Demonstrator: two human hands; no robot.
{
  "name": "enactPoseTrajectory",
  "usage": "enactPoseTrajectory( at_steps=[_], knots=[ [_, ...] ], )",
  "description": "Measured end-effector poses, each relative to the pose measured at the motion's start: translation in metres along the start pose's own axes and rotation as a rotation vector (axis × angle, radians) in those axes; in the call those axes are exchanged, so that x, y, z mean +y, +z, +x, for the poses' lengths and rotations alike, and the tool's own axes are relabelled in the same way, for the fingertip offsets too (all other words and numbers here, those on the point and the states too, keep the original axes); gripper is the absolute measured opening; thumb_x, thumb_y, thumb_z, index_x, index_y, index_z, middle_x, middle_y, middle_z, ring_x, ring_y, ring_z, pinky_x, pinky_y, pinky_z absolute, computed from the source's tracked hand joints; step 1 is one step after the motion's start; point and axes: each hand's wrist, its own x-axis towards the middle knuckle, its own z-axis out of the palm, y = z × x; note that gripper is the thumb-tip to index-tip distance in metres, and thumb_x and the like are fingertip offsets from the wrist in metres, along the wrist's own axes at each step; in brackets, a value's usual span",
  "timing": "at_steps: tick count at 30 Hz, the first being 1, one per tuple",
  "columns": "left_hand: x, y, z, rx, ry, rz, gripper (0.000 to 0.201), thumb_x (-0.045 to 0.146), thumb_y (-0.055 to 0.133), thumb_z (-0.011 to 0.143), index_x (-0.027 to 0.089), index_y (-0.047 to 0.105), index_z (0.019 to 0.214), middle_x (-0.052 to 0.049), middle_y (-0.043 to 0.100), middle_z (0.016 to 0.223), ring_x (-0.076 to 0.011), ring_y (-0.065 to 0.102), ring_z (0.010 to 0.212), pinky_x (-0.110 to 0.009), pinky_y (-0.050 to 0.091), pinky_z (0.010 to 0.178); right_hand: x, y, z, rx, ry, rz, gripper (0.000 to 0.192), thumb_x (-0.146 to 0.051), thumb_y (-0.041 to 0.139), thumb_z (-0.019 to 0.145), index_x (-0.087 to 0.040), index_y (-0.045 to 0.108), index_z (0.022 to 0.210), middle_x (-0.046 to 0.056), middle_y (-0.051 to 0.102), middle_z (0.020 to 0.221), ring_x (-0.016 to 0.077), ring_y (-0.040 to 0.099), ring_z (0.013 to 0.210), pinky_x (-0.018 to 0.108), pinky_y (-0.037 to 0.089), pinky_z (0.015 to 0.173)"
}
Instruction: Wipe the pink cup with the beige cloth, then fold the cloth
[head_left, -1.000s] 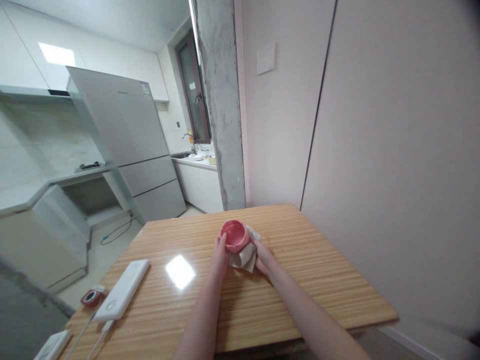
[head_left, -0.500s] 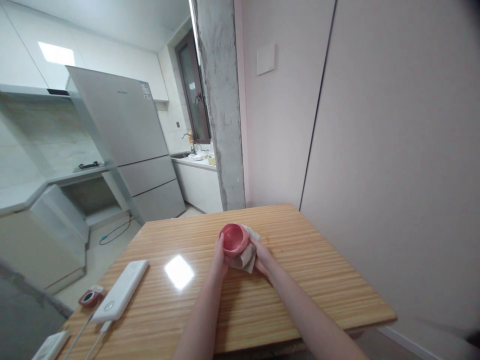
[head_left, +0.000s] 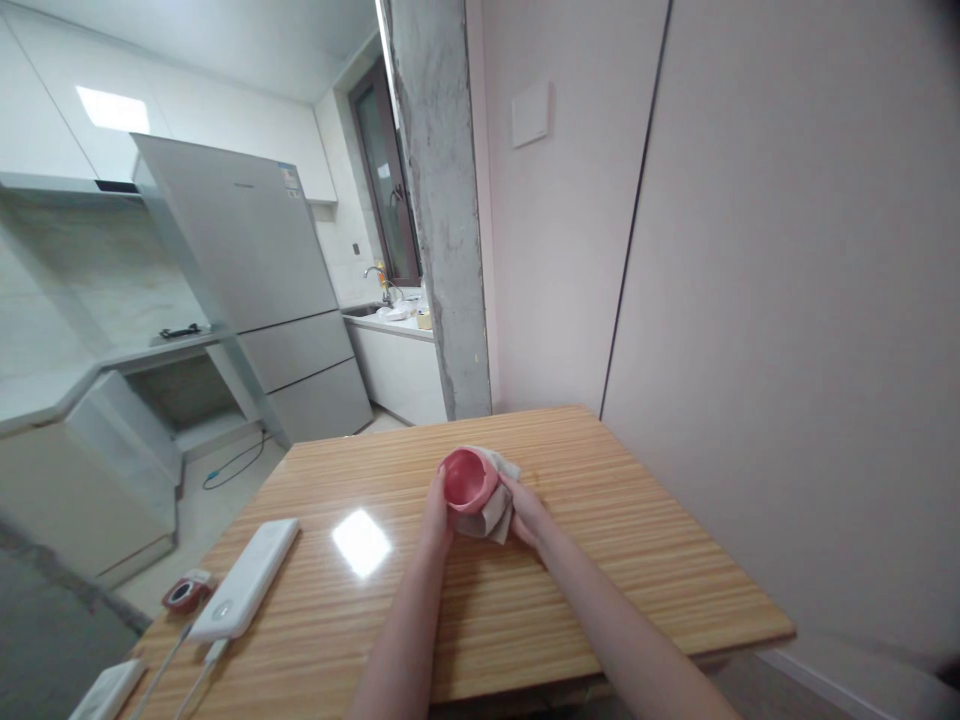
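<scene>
Now wiping cup (head_left: pixel 468 478) with cloth (head_left: pixel 491 507), held just above surface (head_left: pixel 600 560). Left hand (head_left: pixel 435 515) gripping cup side; right hand (head_left: pixel 529 515) pressing cloth against cup. I'm judging: keeping left grip firm, turning cup slowly, cloth staying bunched under rim.

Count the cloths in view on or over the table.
1. A single pale cloth is bunched against the right side of the pink cup, pressed there by the right hand; the left hand grips the cup. Part of the cloth is hidden behind the cup.
</scene>
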Motion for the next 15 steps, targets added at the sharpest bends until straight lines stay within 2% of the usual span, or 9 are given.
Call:
enactPoseTrajectory(
  at_steps=[2,5,8,11,15],
  knots=[
    [0.005,0.001,0.001,0.033,-0.011,-0.033,0.036,0.041,0.055,0.085,0.014,0.063,0.109,-0.012,0.068,0.109,-0.0222,0.062,0.105,-0.036,0.048,0.094,0.001,0.001,-0.001,-0.026,0.011,-0.001,0.016,-0.027,0.064,0.077,-0.018,0.067,0.089,0.005,0.075,0.088,0.0206,0.069,0.090,0.033,0.053,0.084],
    [0.009,0.003,-0.002,0.000,-0.136,0.015,0.040,0.042,0.056,0.084,0.013,0.062,0.111,-0.012,0.069,0.104,-0.0233,0.065,0.097,-0.034,0.054,0.080,-0.004,0.000,-0.002,-0.016,-0.002,0.036,0.015,-0.027,0.063,0.077,-0.018,0.067,0.089,0.005,0.075,0.088,0.0208,0.069,0.090,0.033,0.053,0.084],
    [0.008,0.005,-0.007,0.007,-0.236,0.096,0.038,0.036,0.058,0.084,0.014,0.058,0.115,-0.012,0.068,0.101,-0.0218,0.066,0.086,-0.030,0.054,0.064,-0.014,-0.001,-0.003,-0.010,-0.031,0.054,0.018,-0.033,0.060,0.079,-0.020,0.067,0.088,0.005,0.075,0.086,0.0224,0.069,0.091,0.035,0.054,0.084],
    [0.005,0.005,-0.008,0.090,-0.160,0.053,0.030,0.027,0.053,0.086,0.015,0.057,0.114,-0.010,0.068,0.098,-0.0176,0.065,0.079,-0.025,0.052,0.059,-0.019,0.002,-0.008,-0.059,-0.027,0.042,0.020,-0.035,0.059,0.079,-0.020,0.066,0.091,0.005,0.075,0.084,0.0234,0.069,0.092,0.038,0.054,0.083],
    [0.010,-0.002,-0.003,0.222,-0.044,-0.061,0.025,0.018,0.048,0.085,0.015,0.059,0.107,-0.005,0.067,0.085,-0.0137,0.064,0.071,-0.023,0.052,0.063,-0.012,0.008,-0.019,-0.204,0.127,0.015,0.020,-0.031,0.062,0.079,-0.018,0.065,0.094,0.006,0.074,0.082,0.0226,0.069,0.090,0.036,0.054,0.084]
  ],
)
